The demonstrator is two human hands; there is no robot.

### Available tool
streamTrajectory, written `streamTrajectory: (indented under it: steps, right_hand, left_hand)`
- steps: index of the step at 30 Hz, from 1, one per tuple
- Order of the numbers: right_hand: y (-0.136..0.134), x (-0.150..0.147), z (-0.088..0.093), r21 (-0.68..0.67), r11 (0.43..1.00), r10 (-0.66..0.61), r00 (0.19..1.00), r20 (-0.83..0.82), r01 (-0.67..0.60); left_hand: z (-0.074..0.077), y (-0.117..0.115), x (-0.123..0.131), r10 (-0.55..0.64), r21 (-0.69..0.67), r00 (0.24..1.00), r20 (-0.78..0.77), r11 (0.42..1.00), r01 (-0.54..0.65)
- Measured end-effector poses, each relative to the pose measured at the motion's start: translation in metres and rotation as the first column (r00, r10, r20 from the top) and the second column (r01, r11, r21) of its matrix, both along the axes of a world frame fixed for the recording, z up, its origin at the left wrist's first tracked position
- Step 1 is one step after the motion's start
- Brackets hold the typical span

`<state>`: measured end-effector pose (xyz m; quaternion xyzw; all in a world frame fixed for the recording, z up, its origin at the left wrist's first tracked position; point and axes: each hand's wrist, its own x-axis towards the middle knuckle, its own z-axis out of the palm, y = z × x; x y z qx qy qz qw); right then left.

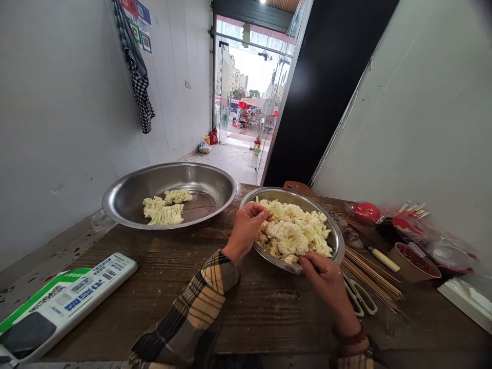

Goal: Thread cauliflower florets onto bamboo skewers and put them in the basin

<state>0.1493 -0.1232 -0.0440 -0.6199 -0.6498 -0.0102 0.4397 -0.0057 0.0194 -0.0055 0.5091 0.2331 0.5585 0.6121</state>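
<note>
A steel bowl (338, 251) heaped with pale cauliflower florets (290, 238) stands before me on the wooden table. My left hand (248, 230) is over its left rim, thumb and fingers pinched together at the edge of the heap; what they grip is hidden. At the front rim, my right hand (325, 277) pinches the edge of a cauliflower piece between thumb and fingers. To the left sits a wider steel basin (126, 197) with a few flat cauliflower pieces (165, 212) on its bottom.
Bamboo skewers (372, 279) and green-handled scissors (361, 297) lie right of the bowl, near a yellow-handled knife (384, 259). Farther right are a paper bowl of red food (417, 261) and plastic bags. A white boxy device (88, 297) lies at the front left.
</note>
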Motion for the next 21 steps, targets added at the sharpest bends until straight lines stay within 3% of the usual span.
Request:
streamTrajectory:
  steps: [11, 21]
  right_hand:
    - [-0.0008, -0.0017, 0.0014, 0.002, 1.0, -0.006, 1.0, -0.006, 0.006]
    - [-0.0012, -0.0015, 0.0022, 0.005, 1.0, 0.005, 1.0, -0.003, -0.005]
  left_hand:
    - [-0.0018, 0.0027, -0.0005, 0.038, 0.022, 0.999, 0.002, 0.999, -0.038]
    - [-0.0042, 0.0025, -0.0006, -0.04, -0.011, 0.995, 0.089, 0.999, 0.042]
